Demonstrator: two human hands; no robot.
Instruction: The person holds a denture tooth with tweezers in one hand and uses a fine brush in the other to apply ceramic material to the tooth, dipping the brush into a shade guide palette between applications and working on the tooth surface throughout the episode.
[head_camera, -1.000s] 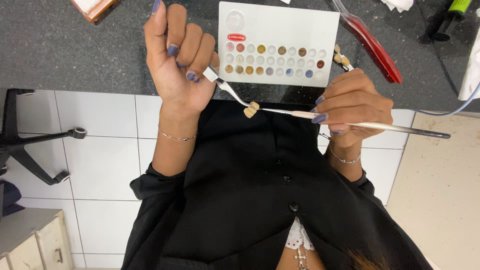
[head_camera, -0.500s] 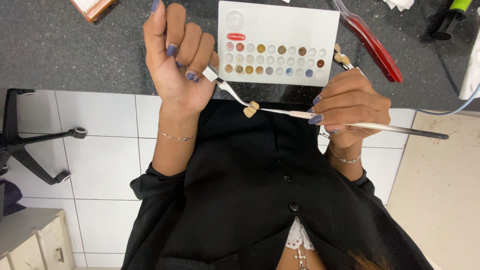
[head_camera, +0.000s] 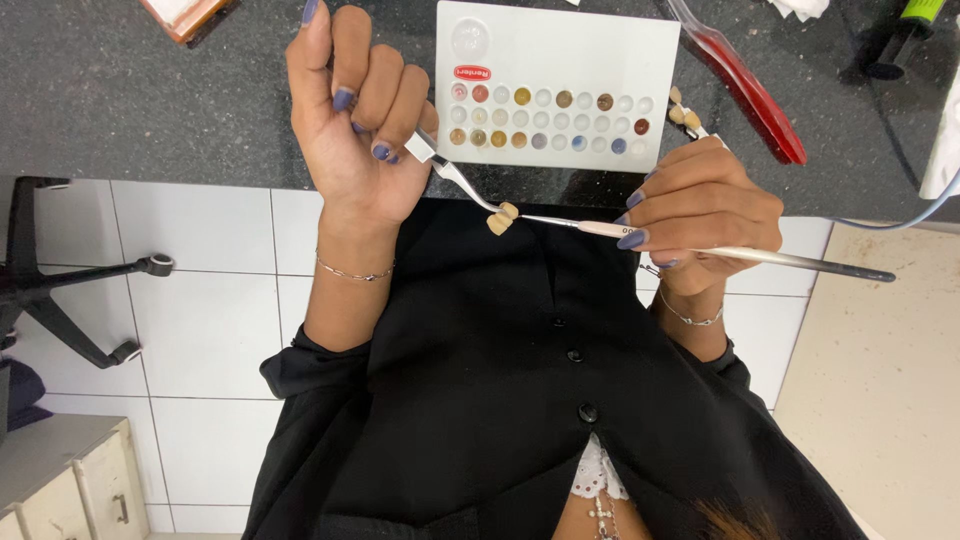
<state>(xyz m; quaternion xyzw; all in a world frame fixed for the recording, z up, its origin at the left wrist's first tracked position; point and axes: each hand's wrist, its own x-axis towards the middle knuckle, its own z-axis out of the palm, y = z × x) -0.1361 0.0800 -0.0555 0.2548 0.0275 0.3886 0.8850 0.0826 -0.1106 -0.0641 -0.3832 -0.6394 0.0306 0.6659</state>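
My left hand (head_camera: 360, 120) is raised in front of the dark counter and grips metal tweezers (head_camera: 455, 175). The tweezers' tips clamp a small cream tooth-shaped piece (head_camera: 501, 219). My right hand (head_camera: 700, 205) holds a long thin brush (head_camera: 760, 257) like a pen, its fine tip touching that piece. Just above the hands a white palette (head_camera: 560, 60) with rows of small colour wells lies on the counter (head_camera: 150, 100). Small tooth shade tabs (head_camera: 685, 112) poke out above my right hand.
A red-bladed tool (head_camera: 745, 85) lies right of the palette. An orange-edged box (head_camera: 185, 12) sits at the top left, a dark bottle with a green cap (head_camera: 905, 30) at the top right. A chair base (head_camera: 70, 280) stands on the white tiles, drawers (head_camera: 70, 485) at the bottom left.
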